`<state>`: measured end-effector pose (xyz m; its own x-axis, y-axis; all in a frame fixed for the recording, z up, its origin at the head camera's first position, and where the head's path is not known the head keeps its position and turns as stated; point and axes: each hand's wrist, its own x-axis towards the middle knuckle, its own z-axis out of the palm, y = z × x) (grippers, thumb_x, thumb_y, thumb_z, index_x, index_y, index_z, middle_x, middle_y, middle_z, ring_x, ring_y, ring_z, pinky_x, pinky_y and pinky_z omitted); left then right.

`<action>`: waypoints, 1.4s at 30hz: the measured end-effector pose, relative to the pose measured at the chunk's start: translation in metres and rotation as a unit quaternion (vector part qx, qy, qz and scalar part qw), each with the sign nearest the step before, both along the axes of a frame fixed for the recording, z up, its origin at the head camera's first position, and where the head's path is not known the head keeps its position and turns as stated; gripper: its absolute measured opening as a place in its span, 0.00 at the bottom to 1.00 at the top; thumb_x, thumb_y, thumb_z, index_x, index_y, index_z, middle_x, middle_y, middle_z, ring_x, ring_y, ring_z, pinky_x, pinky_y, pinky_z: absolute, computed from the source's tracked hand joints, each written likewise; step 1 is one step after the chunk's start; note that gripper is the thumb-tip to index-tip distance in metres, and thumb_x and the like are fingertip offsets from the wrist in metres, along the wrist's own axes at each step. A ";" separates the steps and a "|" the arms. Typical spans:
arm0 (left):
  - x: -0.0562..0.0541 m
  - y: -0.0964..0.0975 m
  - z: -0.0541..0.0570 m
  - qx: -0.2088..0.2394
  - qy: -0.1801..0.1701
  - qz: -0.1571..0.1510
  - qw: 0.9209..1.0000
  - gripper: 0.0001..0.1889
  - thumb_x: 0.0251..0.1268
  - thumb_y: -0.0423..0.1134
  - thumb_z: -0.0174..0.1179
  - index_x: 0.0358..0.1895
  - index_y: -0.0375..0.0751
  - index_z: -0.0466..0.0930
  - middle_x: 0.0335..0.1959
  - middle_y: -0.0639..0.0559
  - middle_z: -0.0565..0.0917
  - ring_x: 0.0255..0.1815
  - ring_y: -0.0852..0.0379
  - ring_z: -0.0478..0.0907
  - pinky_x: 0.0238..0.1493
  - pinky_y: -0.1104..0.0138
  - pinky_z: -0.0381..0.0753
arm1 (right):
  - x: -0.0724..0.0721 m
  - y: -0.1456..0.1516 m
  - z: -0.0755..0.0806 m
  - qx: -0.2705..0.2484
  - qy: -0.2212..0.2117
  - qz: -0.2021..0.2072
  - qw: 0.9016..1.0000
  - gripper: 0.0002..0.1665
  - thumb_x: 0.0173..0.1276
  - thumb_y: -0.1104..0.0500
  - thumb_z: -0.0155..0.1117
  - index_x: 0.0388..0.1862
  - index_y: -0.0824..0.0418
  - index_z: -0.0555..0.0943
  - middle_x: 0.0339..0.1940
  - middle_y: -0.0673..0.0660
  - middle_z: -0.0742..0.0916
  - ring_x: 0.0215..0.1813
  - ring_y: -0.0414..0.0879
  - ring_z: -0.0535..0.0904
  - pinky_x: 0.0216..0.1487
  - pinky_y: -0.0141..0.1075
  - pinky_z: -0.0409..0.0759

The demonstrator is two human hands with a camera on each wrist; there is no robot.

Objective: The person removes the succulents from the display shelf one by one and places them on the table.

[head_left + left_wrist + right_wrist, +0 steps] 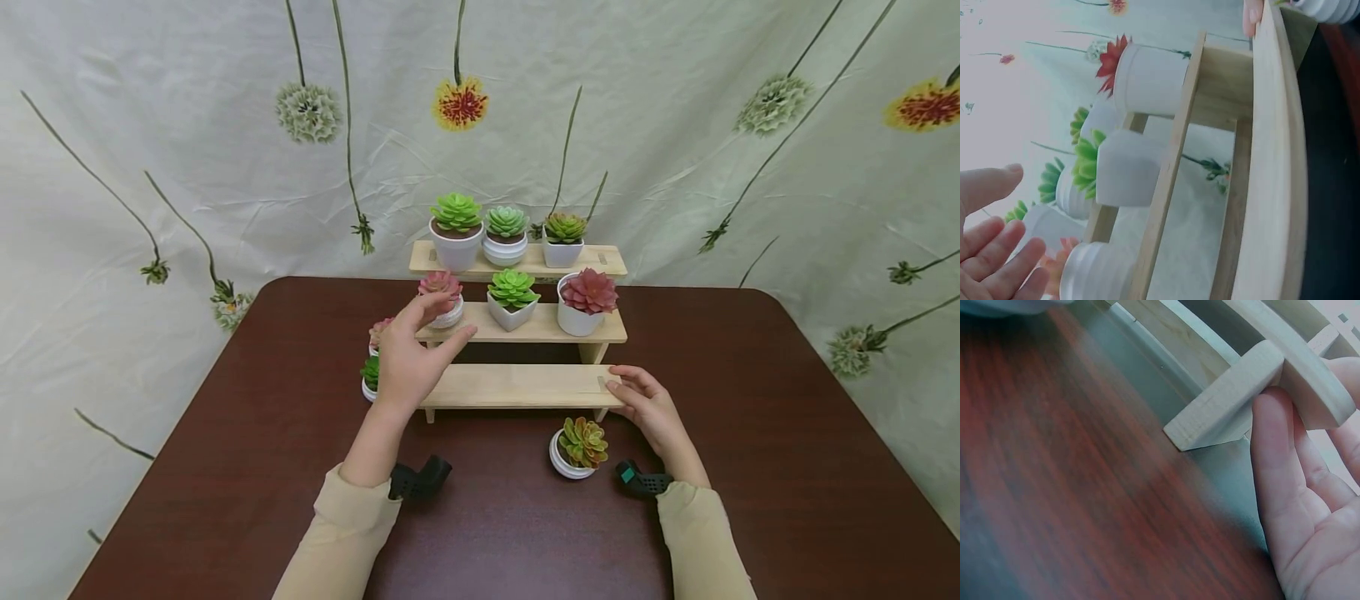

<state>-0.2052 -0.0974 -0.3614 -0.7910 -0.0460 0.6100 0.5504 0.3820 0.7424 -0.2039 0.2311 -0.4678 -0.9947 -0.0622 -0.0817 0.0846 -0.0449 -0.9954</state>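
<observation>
A three-tiered wooden stand (540,330) stood on a dark red-brown, wood-grained table (750,400), a pale, flower-printed cloth (660,100) hanging behind it. The right hand (651,408) gripped the right end of the stand's lowest tier (517,386); the left hand (415,358), fingers and thumb apart, held nothing before the stand's left part. Six white-potted succulents (512,293) occupied its upper tiers, two partly hidden succulents (371,373) its left side, one yellow-green rosette succulent (581,443) its front
</observation>
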 end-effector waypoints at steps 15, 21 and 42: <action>-0.024 -0.013 0.008 0.069 0.057 0.033 0.995 0.21 0.46 0.30 0.73 0.46 0.29 0.79 0.41 0.38 0.83 0.40 0.44 0.81 0.43 0.51 0.77 | 0.000 0.000 0.000 0.003 -0.004 0.000 1.000 0.20 0.67 0.57 0.61 0.55 0.64 0.72 0.47 0.52 0.79 0.41 0.42 0.80 0.42 0.34 0.80; -0.029 -0.019 0.007 0.053 0.035 0.061 0.996 0.25 0.45 0.33 0.74 0.49 0.28 0.78 0.42 0.39 0.83 0.43 0.47 0.81 0.46 0.56 0.77 | -0.001 0.000 0.000 -0.001 -0.002 0.000 1.000 0.19 0.68 0.58 0.61 0.55 0.64 0.72 0.46 0.52 0.79 0.40 0.42 0.80 0.42 0.34 0.80; -0.041 -0.020 -0.012 -0.046 -0.095 0.081 0.991 0.36 0.46 0.45 0.74 0.61 0.38 0.72 0.54 0.42 0.76 0.56 0.49 0.71 0.57 0.56 0.71 | -0.001 0.001 0.000 -0.004 0.000 0.002 1.000 0.21 0.67 0.59 0.61 0.55 0.66 0.71 0.46 0.52 0.80 0.40 0.43 0.80 0.42 0.34 0.80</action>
